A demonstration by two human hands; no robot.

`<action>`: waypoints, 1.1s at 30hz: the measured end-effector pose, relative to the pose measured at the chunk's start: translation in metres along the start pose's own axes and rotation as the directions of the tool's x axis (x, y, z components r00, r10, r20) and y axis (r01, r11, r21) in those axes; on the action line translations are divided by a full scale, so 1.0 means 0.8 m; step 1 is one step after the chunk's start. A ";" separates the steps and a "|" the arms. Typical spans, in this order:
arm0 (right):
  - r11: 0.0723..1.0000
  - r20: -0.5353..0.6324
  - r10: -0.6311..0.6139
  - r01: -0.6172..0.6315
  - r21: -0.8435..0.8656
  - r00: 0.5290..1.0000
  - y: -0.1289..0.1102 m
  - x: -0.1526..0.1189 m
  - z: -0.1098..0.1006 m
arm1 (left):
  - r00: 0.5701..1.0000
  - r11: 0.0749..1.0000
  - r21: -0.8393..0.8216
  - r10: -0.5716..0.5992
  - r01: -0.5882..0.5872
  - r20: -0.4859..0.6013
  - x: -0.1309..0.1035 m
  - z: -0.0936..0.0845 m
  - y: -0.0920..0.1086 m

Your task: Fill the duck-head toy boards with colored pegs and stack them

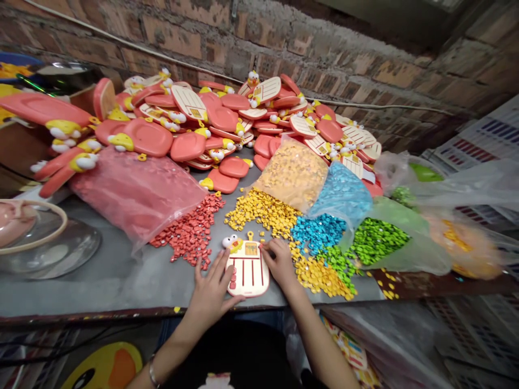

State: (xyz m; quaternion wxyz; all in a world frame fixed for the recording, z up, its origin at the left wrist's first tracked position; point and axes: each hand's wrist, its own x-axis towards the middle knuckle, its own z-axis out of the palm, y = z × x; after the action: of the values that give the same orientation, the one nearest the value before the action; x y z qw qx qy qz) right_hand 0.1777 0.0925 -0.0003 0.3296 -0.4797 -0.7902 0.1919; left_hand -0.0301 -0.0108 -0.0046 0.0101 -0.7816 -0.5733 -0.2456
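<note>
A cream board [252, 285] with a red rim, a yellow duck head [233, 243] and several red slots lies flat at the table's front edge. Small red pieces [232, 278] sit in its leftmost slot. My left hand [211, 289] rests along the board's left side, fingers stretched out and thumb along the lower edge. At the board's upper right, my right hand [280, 265] has its fingertips pinched together, touching or just above the surface; what they hold is too small to make out. Piles of red pieces [190, 232] and yellow pieces [265, 210] lie close by.
Blue pieces [320, 232] and green pieces [379, 240] spill from plastic bags at right. A bag of red pieces [133, 189] lies at left, beside a clear round container [68, 248]. Many more duck boards [227, 119] are heaped against the brick wall [284, 38].
</note>
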 end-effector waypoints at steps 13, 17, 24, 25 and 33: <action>0.999 -0.032 0.050 -0.050 0.010 0.998 -0.010 0.000 0.009 | 0.998 0.997 -0.054 -0.059 0.059 -0.008 0.001 -0.002 0.014; 1.000 -0.023 0.016 -0.015 0.004 1.000 -0.018 -0.008 0.003 | 0.997 0.996 -0.063 -0.070 0.069 -0.012 0.000 -0.003 0.013; 0.996 0.069 0.002 -0.008 0.094 0.998 -0.031 -0.023 -0.011 | 1.000 0.998 -0.063 -0.027 0.028 0.009 -0.002 -0.003 0.009; 0.994 0.062 0.024 -0.030 0.103 0.998 -0.032 -0.022 -0.010 | 1.000 0.998 -0.061 -0.021 0.022 0.017 -0.002 -0.003 0.008; 0.980 0.242 0.026 -0.072 0.186 0.970 -0.031 0.002 -0.016 | 0.997 1.000 -0.029 0.013 -0.011 0.072 -0.004 -0.004 -0.001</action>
State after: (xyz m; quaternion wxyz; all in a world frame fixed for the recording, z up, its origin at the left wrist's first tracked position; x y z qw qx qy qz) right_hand 0.1706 0.0821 0.0252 0.2726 -0.4383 -0.7895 0.3321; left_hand -0.0327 -0.0142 -0.0037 -0.0202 -0.7934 -0.5651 -0.2254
